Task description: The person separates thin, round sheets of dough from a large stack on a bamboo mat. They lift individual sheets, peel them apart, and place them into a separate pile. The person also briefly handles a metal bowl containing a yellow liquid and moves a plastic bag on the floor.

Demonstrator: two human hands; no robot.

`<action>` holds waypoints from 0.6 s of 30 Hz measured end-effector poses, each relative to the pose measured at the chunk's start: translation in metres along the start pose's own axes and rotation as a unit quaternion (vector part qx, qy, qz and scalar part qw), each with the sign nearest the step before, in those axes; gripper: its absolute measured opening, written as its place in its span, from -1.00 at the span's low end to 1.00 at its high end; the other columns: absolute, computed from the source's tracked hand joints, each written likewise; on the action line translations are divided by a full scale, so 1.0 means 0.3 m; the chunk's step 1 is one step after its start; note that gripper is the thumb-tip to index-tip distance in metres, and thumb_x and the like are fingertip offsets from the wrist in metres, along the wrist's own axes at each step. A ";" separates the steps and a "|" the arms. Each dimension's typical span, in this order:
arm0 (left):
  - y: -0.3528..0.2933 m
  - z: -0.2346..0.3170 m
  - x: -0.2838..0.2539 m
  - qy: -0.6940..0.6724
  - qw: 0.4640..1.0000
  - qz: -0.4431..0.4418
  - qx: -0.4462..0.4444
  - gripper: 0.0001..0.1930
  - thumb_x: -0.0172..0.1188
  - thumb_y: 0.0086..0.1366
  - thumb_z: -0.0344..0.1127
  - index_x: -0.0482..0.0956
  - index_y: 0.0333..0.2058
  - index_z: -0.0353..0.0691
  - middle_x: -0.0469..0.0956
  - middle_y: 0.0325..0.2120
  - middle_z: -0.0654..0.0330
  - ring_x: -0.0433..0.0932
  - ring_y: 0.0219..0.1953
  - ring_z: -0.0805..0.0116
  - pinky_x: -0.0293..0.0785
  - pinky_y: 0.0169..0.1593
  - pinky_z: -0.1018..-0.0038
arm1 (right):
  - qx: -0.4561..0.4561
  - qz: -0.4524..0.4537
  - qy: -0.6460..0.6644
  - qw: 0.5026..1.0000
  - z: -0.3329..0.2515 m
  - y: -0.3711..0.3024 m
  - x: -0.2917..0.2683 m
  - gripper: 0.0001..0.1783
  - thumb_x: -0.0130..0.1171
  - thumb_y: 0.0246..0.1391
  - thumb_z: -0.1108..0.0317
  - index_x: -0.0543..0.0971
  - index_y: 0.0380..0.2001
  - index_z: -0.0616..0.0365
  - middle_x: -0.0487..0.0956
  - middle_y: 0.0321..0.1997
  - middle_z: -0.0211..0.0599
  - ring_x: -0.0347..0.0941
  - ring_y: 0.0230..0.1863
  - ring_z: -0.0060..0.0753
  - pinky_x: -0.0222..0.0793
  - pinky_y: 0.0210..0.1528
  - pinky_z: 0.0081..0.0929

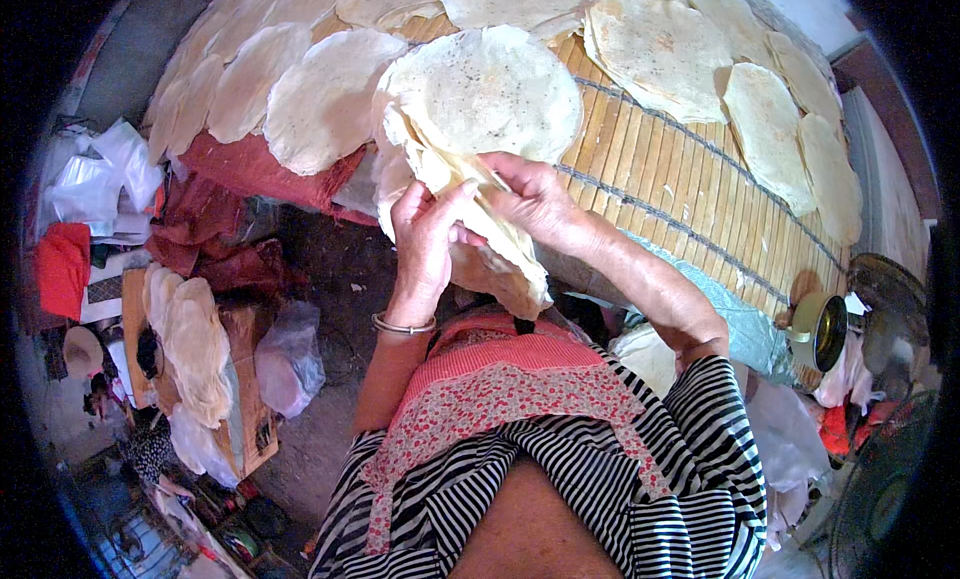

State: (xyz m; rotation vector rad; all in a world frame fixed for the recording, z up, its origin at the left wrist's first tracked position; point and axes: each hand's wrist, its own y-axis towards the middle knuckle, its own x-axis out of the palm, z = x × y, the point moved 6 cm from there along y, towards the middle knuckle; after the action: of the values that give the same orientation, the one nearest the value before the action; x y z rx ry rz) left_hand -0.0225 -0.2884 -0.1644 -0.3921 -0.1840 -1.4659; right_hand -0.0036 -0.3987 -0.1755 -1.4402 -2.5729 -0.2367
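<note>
Thin round flatbreads lie spread over a bamboo mat (650, 159) in front of me. Between my hands is a folded flatbread (505, 234), its lower end hanging over the mat's near edge above my apron. My left hand (428, 234) grips its left side, thumb on top and fingers curled. My right hand (535, 201) closes on its upper right part, fingertips bent over the fold. Just beyond, a large speckled flatbread (485, 94) lies flat, partly covered by the folded one. Some fingers of both hands are hidden by the dough sheets.
A yellowish enamel mug (820, 329) stands at the mat's right corner, near a fan (885, 489). On the left, a wooden stand (255, 399) bears a stack of flatbreads (195, 344). Clear plastic bags (288, 359) and red cloth (265, 174) are close by.
</note>
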 end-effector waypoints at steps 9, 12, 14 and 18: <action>-0.020 0.016 -0.050 0.076 0.997 -0.004 0.004 -0.83 0.11 0.02 -0.45 0.41 -0.35 -0.30 0.42 -0.56 0.30 0.34 -0.63 0.66 0.19 -0.67 0.76 | 0.023 0.017 -0.086 0.996 -0.005 0.018 0.055 -0.63 0.02 -0.10 0.54 0.32 -0.13 0.28 0.43 -0.30 -0.35 0.32 -0.25 -0.61 0.30 -0.21 -0.63; -0.031 0.025 -0.054 0.045 0.998 0.006 0.033 -0.82 0.09 -0.02 -0.54 0.41 -0.36 -0.32 0.42 -0.55 0.30 0.33 -0.61 0.65 0.18 -0.62 0.75 | -0.085 0.043 -0.145 0.985 -0.012 0.026 0.059 -0.65 -0.04 -0.18 0.55 0.37 -0.20 0.27 0.47 -0.41 -0.08 0.43 -0.35 -0.38 0.34 -0.32 -0.52; -0.042 0.031 -0.065 0.026 0.999 0.028 0.027 -0.74 0.05 -0.06 -0.59 0.38 -0.30 -0.38 0.44 -0.44 0.20 0.43 -0.44 0.51 0.36 -0.39 0.61 | -0.085 0.044 -0.197 0.976 -0.030 0.027 0.059 -0.63 -0.05 -0.18 0.52 0.36 -0.18 0.27 0.46 -0.44 0.04 0.45 -0.34 -0.24 0.33 -0.33 -0.43; -0.049 0.071 -0.138 -0.086 0.992 0.078 0.048 -0.70 0.06 -0.15 -0.64 0.41 -0.33 -0.37 0.46 -0.43 0.17 0.44 -0.39 0.42 0.39 -0.25 0.52 | -0.013 0.158 -0.069 0.985 -0.035 0.038 -0.055 -0.87 -0.01 -0.09 0.42 0.39 -0.49 0.29 0.36 -0.62 -0.46 0.26 -0.58 -0.62 0.21 -0.58 -0.58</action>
State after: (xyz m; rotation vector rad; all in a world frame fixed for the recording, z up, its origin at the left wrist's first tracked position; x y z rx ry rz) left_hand -0.0390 -0.2430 -0.1572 -0.4436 -0.3527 -1.2644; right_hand 0.0153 -0.4087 -0.1687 -1.9074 -2.3992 -0.1294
